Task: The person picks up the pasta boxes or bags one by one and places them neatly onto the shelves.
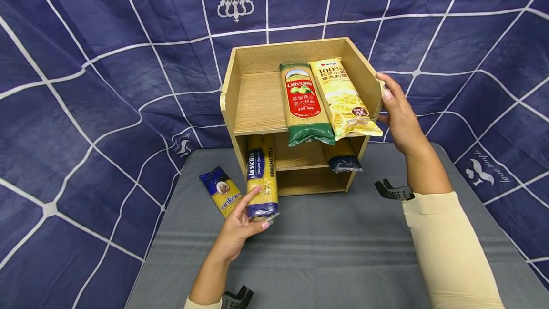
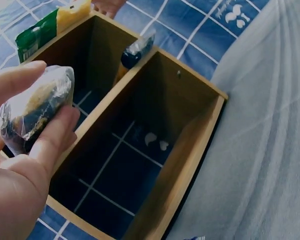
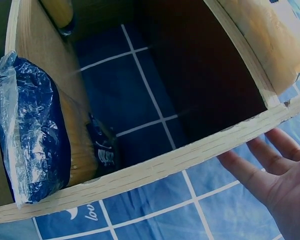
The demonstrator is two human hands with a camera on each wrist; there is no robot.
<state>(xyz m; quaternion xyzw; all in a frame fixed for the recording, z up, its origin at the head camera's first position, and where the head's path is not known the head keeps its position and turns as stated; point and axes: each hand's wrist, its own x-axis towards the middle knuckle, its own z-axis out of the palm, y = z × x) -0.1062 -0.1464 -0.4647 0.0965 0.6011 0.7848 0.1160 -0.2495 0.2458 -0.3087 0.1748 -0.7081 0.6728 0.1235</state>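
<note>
My left hand point(image 1: 238, 232) grips the near end of a yellow and blue La Sicilia spaghetti pack point(image 1: 262, 175), thumb on one side and fingers on the other. The pack's far end lies inside the middle level of a wooden shelf point(image 1: 261, 94), at the left; in the left wrist view its crinkled end point(image 2: 42, 102) shows between the fingers. My right hand point(image 1: 401, 120) rests against the shelf's right side panel. In the right wrist view its fairly straight fingers point(image 3: 262, 175) touch the panel's outer face; the thumb is hidden there.
On the top level lie an Olivoila spaghetti pack point(image 1: 302, 104) and a yellow pasta pack point(image 1: 343, 99), both overhanging the front. Another dark-ended pasta pack point(image 1: 343, 156) sticks out of the middle level, right. An Ankara pack point(image 1: 220, 190) lies on the grey cloth left of the shelf.
</note>
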